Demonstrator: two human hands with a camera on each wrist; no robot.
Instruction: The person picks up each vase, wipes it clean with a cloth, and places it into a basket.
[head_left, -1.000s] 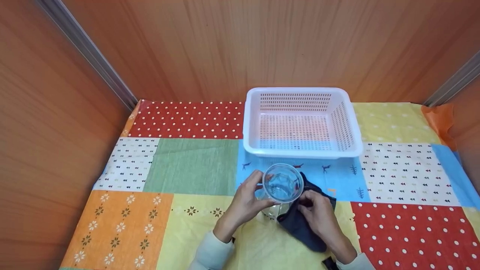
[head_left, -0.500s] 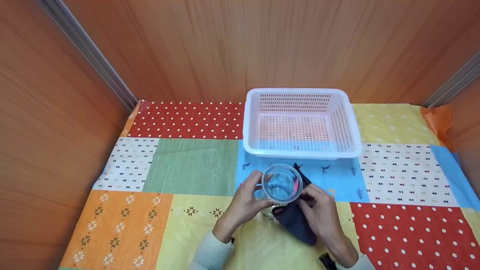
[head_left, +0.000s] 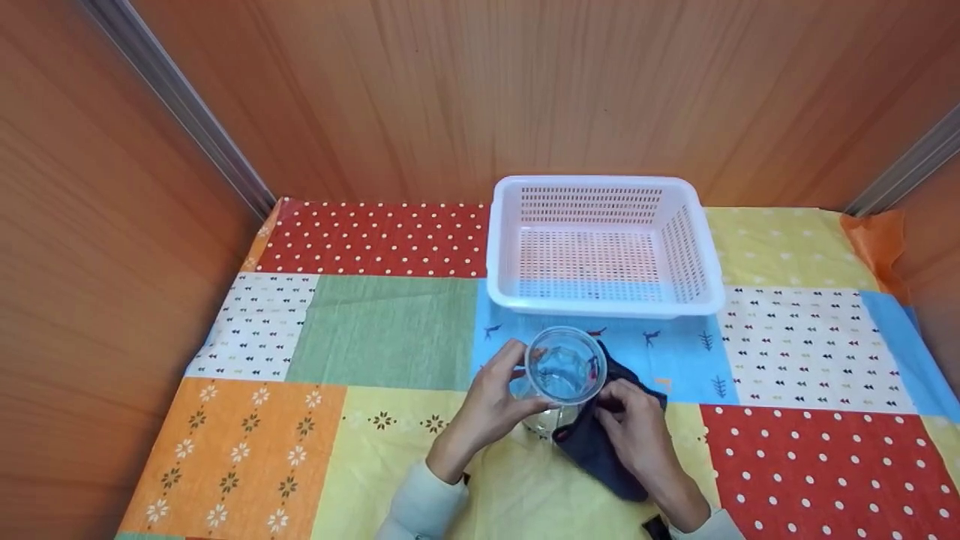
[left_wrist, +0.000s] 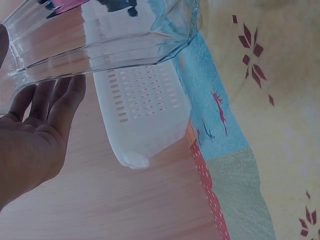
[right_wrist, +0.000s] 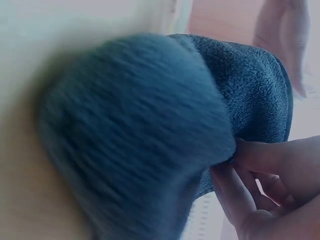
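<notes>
A clear faceted glass vessel is in my left hand, its round rim facing up toward the head camera. In the left wrist view, the fingers of my left hand lie along the side of the glass vessel. My right hand pinches a dark grey cloth against the vessel's right side. The right wrist view shows the thumb and fingers of my right hand gripping the fuzzy cloth, partly blurred. Pink and dark patches show through the glass in the left wrist view.
Just beyond the hands, a white perforated plastic basket with nothing in it stands near the back wooden panel. A patchwork tablecloth covers the table. Another wooden panel rises on the left side.
Half a second ago my right hand had the cloth slightly farther left and up along the glass; now it is back down and right. The left hand and vessel barely move.
</notes>
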